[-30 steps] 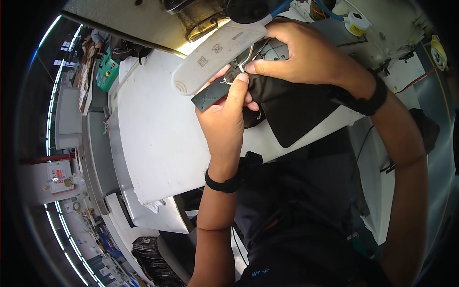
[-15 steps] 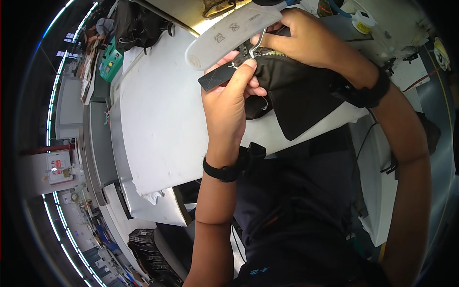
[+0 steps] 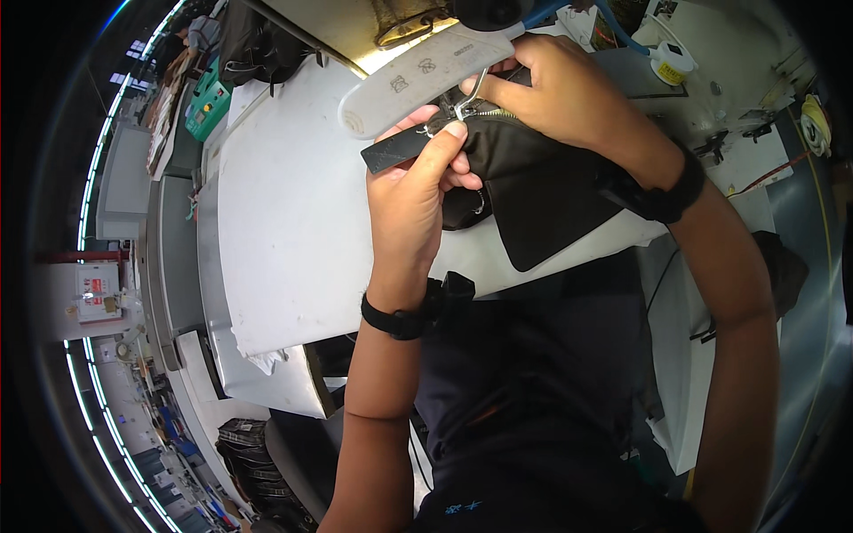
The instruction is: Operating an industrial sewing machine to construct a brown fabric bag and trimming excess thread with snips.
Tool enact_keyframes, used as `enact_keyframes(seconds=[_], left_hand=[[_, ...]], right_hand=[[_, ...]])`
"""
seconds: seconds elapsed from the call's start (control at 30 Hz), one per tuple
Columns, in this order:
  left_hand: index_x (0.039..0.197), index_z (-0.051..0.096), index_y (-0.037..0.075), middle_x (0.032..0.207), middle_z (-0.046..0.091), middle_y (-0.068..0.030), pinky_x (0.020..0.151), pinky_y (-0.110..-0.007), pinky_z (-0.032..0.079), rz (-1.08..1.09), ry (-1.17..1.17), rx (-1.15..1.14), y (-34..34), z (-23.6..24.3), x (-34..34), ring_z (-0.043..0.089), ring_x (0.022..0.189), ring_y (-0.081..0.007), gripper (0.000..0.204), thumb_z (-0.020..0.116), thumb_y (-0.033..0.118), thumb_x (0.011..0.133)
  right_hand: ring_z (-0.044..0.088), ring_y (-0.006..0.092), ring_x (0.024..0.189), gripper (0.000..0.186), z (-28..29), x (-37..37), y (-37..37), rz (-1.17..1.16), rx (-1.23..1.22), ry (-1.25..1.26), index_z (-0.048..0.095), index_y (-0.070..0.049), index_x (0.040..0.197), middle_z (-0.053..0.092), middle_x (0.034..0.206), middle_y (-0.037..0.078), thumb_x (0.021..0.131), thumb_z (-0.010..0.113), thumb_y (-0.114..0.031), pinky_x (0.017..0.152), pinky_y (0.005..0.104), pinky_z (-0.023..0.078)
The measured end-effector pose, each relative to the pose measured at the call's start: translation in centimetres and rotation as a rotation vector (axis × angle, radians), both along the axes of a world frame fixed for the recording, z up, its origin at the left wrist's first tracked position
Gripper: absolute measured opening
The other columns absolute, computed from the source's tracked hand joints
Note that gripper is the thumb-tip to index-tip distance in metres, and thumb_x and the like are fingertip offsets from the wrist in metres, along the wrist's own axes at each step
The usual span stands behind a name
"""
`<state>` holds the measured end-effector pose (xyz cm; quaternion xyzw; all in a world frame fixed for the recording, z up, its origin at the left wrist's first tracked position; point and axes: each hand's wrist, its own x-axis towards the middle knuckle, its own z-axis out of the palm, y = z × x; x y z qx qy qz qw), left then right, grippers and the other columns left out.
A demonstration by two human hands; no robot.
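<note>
A dark brown-black fabric piece (image 3: pixel 551 191) with a metal-toothed zipper (image 3: pixel 489 113) along its upper edge lies on the white tabletop. My left hand (image 3: pixel 413 191) is closed, thumb on top, pinching the fabric by the zipper's left end. A stiff black strip (image 3: pixel 391 151) juts out leftward from between its fingers. My right hand (image 3: pixel 569 98) rests on the fabric's upper edge, thumb reaching toward a thin bent silver metal piece (image 3: pixel 475 91). Its other fingers are partly hidden behind the thumb and a light grey, rounded machine part (image 3: pixel 404 80) above both hands.
Around the work spreads the white tabletop (image 3: pixel 275 231). A lit machine body (image 3: pixel 355 31) stands at the back. Black bags (image 3: pixel 258 44) and a green box (image 3: pixel 209 102) sit at the far left. To the right are a white-and-yellow spool-like item (image 3: pixel 671 64) and a blue tube (image 3: pixel 622 27).
The whole view has shifted slightly, so most things appear a little lower and to the left. Both hands keep nearly the same places on the fabric.
</note>
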<state>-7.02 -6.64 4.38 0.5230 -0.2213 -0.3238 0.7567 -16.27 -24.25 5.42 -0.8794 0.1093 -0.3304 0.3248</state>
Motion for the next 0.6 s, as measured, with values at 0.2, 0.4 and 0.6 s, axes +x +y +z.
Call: enact_keyframes(seconds=[0.2,0.4,0.6], left_hand=[[0.121,0.054,-0.005,0.084,0.066,-0.008,0.059,-0.026,0.061,-0.025,-0.017,0.013,0.2,-0.19,0.33,0.066,0.068,-0.0118,0.036,0.074,0.005,0.092],[0.121,0.054,-0.004,0.084,0.066,-0.008,0.059,-0.026,0.061,-0.002,-0.015,0.008,0.06,-0.32,0.0,0.065,0.068,-0.0118,0.036,0.073,0.005,0.093],[0.119,0.053,-0.002,0.085,0.066,-0.0076,0.059,-0.027,0.061,-0.022,0.021,-0.011,0.22,-0.26,0.36,0.065,0.067,-0.0123,0.034,0.073,0.004,0.093]], right_hand=[[0.072,0.0278,0.079,0.028,-0.08,0.0,-0.13,0.03,-0.003,-0.007,0.075,-0.006,0.095,0.074,0.084,0.01,0.088,0.074,-0.033,0.076,0.0386,0.055],[0.072,0.0284,0.078,0.026,-0.13,0.05,-0.04,0.03,-0.034,-0.066,0.074,-0.007,0.093,0.074,0.082,0.01,0.087,0.075,-0.032,0.074,0.0389,0.054],[0.071,0.0281,0.076,0.025,-0.34,0.09,-0.03,0.004,-0.081,-0.05,0.074,-0.008,0.092,0.073,0.08,0.008,0.087,0.075,-0.033,0.074,0.0388,0.054]])
